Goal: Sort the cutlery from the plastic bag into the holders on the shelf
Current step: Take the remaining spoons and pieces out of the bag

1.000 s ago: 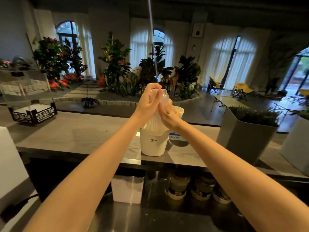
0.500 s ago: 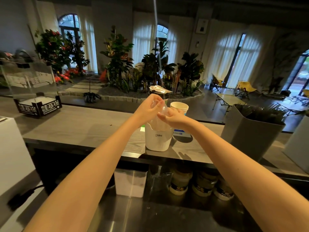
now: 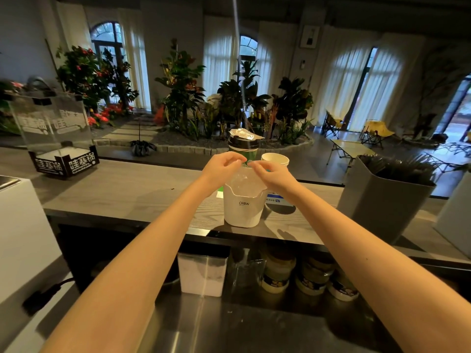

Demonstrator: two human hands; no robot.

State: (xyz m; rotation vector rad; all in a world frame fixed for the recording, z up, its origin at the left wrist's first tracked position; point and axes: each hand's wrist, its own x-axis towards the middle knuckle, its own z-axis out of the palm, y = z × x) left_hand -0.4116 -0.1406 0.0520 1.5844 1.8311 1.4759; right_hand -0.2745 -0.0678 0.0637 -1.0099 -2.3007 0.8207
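A white holder [image 3: 243,210] marked CRBW stands on the grey wooden shelf [image 3: 122,194]. A clear plastic bag [image 3: 246,180] sits down inside it, its top edge level with my fingers. My left hand [image 3: 221,166] pinches the bag's left top edge and my right hand [image 3: 271,174] pinches its right top edge, both just above the holder's rim. What the bag holds is too faint to make out. A large grey holder [image 3: 382,200] full of dark cutlery stands to the right.
Behind the white holder are a green cup with a black lid [image 3: 243,146] and a paper cup [image 3: 275,159]. A clear box on a black base [image 3: 61,138] stands far left. Jars and a white container [image 3: 202,275] sit under the shelf.
Both hands have come down with the bag, from well above the white holder to its rim. The bag now sits lower inside the holder.
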